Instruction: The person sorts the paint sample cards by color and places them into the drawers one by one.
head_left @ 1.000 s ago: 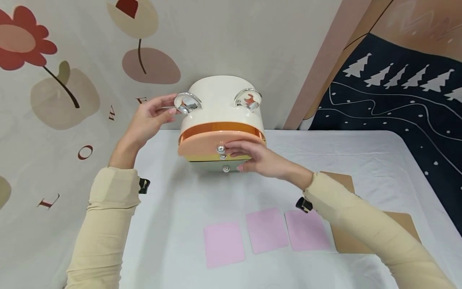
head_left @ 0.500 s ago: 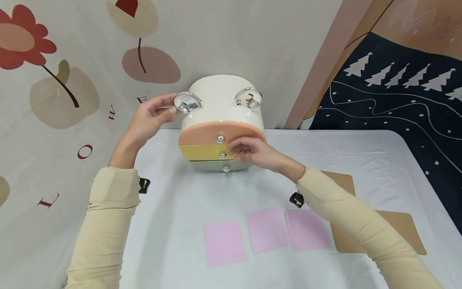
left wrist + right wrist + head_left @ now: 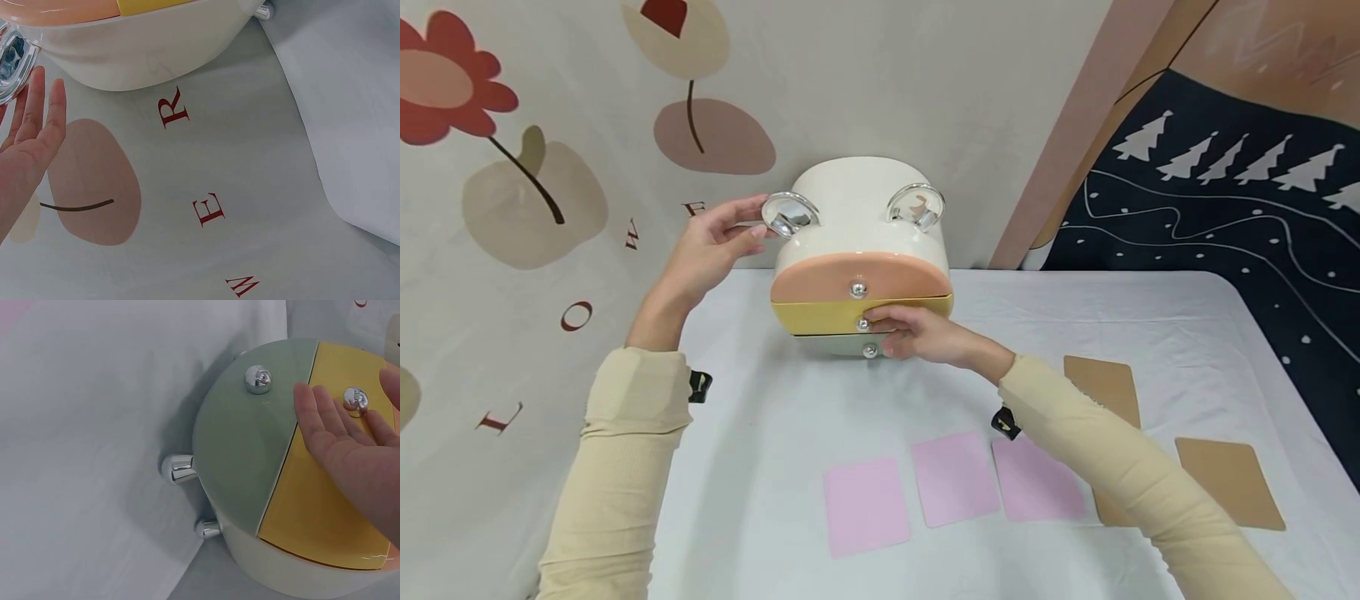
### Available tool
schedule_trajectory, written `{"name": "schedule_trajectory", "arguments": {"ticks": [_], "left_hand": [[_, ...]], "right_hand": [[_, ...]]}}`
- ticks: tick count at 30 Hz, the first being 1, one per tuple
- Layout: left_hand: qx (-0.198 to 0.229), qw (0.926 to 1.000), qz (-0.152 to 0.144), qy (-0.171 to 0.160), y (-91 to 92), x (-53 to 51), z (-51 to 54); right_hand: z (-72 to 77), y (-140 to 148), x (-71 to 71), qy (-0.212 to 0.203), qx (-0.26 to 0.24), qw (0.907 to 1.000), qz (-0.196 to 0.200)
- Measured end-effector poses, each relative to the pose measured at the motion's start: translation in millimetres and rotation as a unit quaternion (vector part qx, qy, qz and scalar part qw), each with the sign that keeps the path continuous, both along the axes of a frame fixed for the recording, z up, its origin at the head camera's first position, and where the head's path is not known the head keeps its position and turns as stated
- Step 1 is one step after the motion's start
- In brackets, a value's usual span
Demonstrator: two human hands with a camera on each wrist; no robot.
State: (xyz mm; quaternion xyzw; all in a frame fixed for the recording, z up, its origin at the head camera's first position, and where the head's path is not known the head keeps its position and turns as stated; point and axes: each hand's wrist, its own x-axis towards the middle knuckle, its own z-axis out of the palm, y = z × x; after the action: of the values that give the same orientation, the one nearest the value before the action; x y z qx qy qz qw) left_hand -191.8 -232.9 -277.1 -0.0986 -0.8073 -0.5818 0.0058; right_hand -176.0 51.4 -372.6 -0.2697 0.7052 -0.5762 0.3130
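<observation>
The white chest [image 3: 861, 187] stands in front of me, between my two hands and a little beyond the right one, with its orange drawer [image 3: 816, 282], yellow drawer [image 3: 816, 318] and green drawer [image 3: 823, 344] stacked one below the other. My right hand [image 3: 931, 336] is at the yellow drawer's knob [image 3: 863, 324], fingers loose and only slightly bent; the knob sits among their tips, and I can't tell whether any of them presses on it. That hand covers part of the yellow and green fronts; the green drawer's knob [image 3: 870, 351] shows just below and left of my fingertips, and the orange drawer's knob [image 3: 858, 290] just above. My left hand [image 3: 700, 246] is up by the chest's left disc [image 3: 792, 213], fingers long and relaxed, tips at its rim; some tips are lost behind the disc, and the left wrist view cuts the hand off at its edge, so how firmly I touch it is hard to make out. The right disc [image 3: 916, 207] stands above my right hand. Nearer me than that hand, three pink cards [image 3: 867, 508] lie on the white cloth [image 3: 760, 483], the farthest right partly covered at my wrist. To the right are brown cards [image 3: 1230, 483], partly hidden under my right sleeve [image 3: 1120, 458]. Beyond my left hand is the printed wall [image 3: 587, 67].
</observation>
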Motion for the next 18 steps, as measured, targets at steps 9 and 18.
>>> {"name": "schedule_trajectory", "arguments": {"ticks": [9,18], "left_hand": [[-0.002,1.0000,-0.003,0.001,-0.6,0.4,-0.4],[0.003,1.0000,-0.005,0.005,-0.4,0.2,0.1]], "right_hand": [[-2.1,-2.0,-1.2,-0.009,0.001,0.9998,0.019],[-2.0,-0.3,-2.2,-0.008,-0.001,0.9996,0.029]]}}
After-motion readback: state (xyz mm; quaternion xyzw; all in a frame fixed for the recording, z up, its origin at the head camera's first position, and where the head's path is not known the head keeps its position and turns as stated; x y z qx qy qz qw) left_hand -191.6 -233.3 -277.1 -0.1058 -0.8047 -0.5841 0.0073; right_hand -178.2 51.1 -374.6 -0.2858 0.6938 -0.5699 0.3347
